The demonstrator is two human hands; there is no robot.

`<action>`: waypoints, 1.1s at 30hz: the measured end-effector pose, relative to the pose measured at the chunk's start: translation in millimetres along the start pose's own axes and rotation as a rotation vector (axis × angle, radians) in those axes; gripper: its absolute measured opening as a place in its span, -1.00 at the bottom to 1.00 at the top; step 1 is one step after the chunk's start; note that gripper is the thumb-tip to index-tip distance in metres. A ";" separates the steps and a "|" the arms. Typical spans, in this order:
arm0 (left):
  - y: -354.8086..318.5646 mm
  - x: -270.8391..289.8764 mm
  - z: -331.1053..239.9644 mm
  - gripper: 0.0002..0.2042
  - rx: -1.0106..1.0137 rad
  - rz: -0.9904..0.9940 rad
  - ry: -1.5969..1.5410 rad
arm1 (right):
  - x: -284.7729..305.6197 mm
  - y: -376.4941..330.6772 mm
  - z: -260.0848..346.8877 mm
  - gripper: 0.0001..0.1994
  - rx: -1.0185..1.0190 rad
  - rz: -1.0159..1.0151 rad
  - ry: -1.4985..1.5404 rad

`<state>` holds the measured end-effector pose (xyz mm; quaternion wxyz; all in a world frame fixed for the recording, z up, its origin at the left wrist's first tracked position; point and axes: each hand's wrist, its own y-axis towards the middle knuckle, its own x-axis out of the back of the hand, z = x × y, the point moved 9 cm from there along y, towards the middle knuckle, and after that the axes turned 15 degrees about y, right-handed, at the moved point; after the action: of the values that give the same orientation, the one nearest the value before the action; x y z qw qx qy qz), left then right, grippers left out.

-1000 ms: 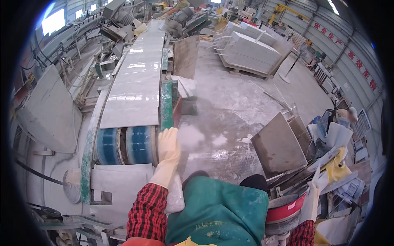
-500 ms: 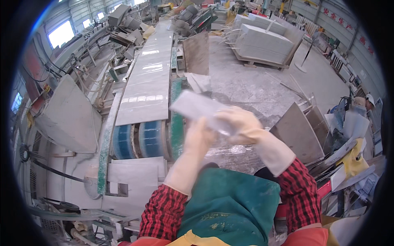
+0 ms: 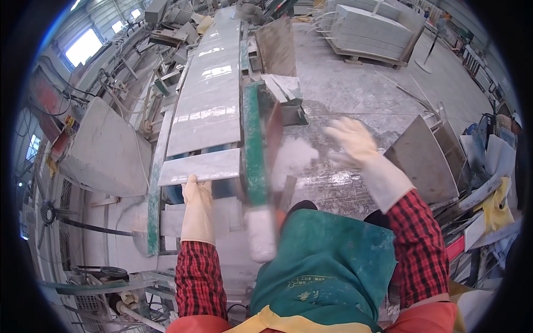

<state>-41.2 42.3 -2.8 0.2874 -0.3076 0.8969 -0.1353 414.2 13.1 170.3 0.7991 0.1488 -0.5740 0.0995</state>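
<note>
Grey stone slab [image 3: 201,166] at the conveyor's [image 3: 206,100] near end is gripped by the left hand [image 3: 195,194]; the blurred right hand [image 3: 350,139], seemingly open and empty, must next be brought to its edge.

Slab [image 3: 201,166] apparently on conveyor [image 3: 211,100], left of floor [image 3: 355,94]

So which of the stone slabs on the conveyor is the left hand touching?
The short slab at the near end; the left hand rests on its front edge. The long glossy slabs lie beyond, untouched.
</note>
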 end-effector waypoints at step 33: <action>71.0 22.8 -8.5 -0.79 0.073 -0.028 0.630 | 32.4 -620.2 -214.3 -0.46 -1.438 -0.546 -0.342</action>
<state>-94.7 83.4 -35.6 0.0045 -0.2525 0.9321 -0.2598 819.3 -492.3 60.8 0.5961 -0.2556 -0.5554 -0.5205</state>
